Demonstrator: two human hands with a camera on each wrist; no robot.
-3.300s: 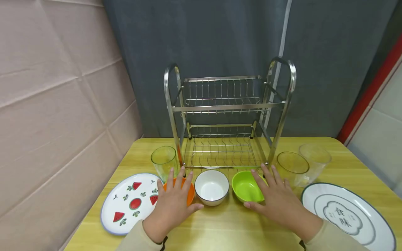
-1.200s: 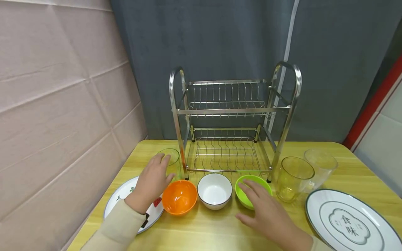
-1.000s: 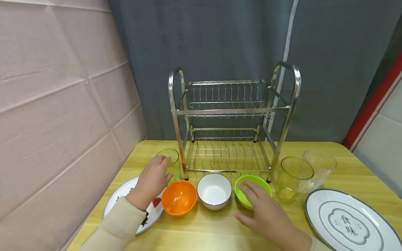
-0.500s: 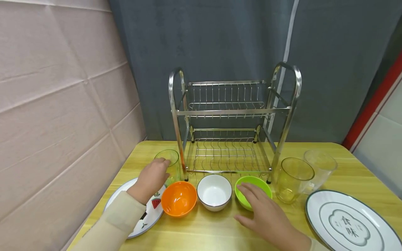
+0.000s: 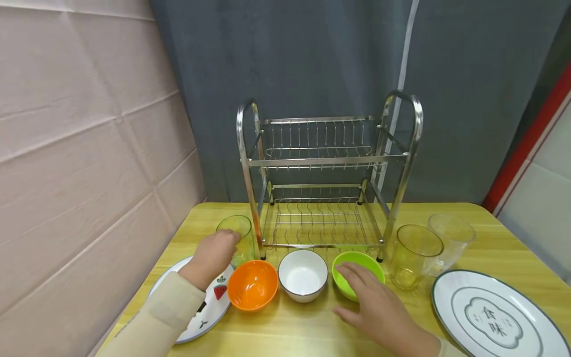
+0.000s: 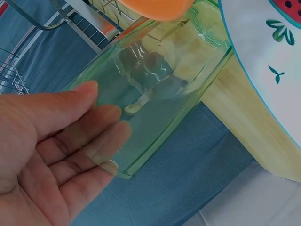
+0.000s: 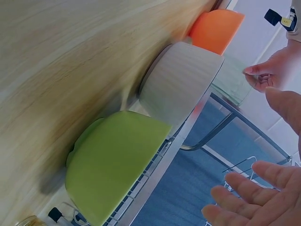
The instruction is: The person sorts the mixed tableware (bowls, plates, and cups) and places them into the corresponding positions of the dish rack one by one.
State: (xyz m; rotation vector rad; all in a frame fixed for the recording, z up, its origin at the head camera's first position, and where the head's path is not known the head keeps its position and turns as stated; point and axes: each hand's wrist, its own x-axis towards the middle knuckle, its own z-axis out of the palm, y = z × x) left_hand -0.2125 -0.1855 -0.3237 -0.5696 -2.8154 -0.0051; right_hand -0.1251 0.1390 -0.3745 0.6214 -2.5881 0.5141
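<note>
My left hand (image 5: 213,254) pinches the rim of a green-tinted drinking glass (image 5: 244,248) that stands upright left of the rack. In the left wrist view, thumb and curled fingers of the left hand (image 6: 61,150) are at the rim end of the glass (image 6: 155,94). My right hand (image 5: 376,307) hovers with spread, relaxed fingers over the near right side of a lime green bowl (image 5: 343,282), holding nothing. The right wrist view shows this hand (image 7: 263,188) apart from the green bowl (image 7: 117,165). A white bowl (image 5: 303,273) and an orange bowl (image 5: 253,286) sit between the hands.
A two-tier metal dish rack (image 5: 323,161) stands behind the bowls. At right are a yellowish glass (image 5: 412,260), a clear glass (image 5: 455,238) and an oval plate (image 5: 495,317) with characters. A fruit-patterned plate (image 5: 209,312) lies at left, partly under my left forearm.
My left hand has moved from above the orange bowl to the green glass, and its fingers have curled at the rim. The right hand has shifted slightly nearer to me and stays relaxed.
</note>
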